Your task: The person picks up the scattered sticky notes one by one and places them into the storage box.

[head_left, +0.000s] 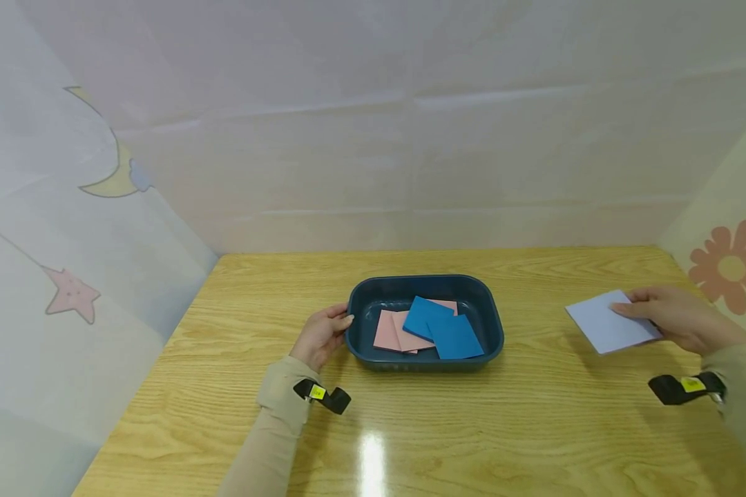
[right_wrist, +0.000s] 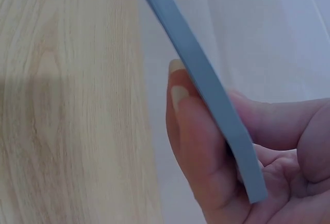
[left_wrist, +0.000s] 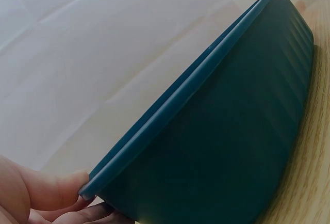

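Note:
A dark teal plastic basin (head_left: 488, 345) stands on the table with pink notepads (head_left: 388, 331) and blue notepads (head_left: 455, 337) overlapping inside it. My left hand (head_left: 320, 335) pinches the basin's left rim, thumb on top and fingers below, as the left wrist view shows up close. Off to the right, my right hand (head_left: 680, 317) holds a pale lavender notepad (head_left: 606, 324) above the table, apart from the basin. Seen edge-on in the right wrist view, this notepad (right_wrist: 206, 87) is thin and slightly bent, gripped between thumb and fingers.
The wood-grain table (head_left: 236, 304) meets a pale wall covering (head_left: 373, 166) at the back. Side coverings stand left and right, with a moon and star on the left and an orange flower (head_left: 731, 267) near my right hand.

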Demonstrator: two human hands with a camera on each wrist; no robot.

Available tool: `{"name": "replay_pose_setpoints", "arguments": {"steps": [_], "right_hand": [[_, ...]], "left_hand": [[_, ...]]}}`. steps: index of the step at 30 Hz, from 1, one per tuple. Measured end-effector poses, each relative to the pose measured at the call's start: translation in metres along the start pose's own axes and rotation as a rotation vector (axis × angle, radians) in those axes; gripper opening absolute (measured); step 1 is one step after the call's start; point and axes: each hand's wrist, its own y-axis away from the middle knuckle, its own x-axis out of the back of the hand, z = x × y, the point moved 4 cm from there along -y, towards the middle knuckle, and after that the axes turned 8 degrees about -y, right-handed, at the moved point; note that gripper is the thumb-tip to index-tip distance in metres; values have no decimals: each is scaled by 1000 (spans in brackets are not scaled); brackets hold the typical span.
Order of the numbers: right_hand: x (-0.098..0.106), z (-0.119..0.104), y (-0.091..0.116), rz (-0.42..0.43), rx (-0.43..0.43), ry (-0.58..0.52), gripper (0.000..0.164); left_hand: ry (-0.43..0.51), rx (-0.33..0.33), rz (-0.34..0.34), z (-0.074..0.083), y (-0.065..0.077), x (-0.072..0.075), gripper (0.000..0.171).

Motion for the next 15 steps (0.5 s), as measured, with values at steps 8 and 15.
{"name": "replay_pose_setpoints", "arguments": {"steps": [8, 15], "right_hand": [[-8, -13, -6, -36, 22, 11, 46], [-15, -27, -11, -54, 47, -12, 36]], "left_hand": [[-3, -18, -4, 1, 1, -1, 38], [-8, -51, -23, 1, 0, -2, 40]]}}
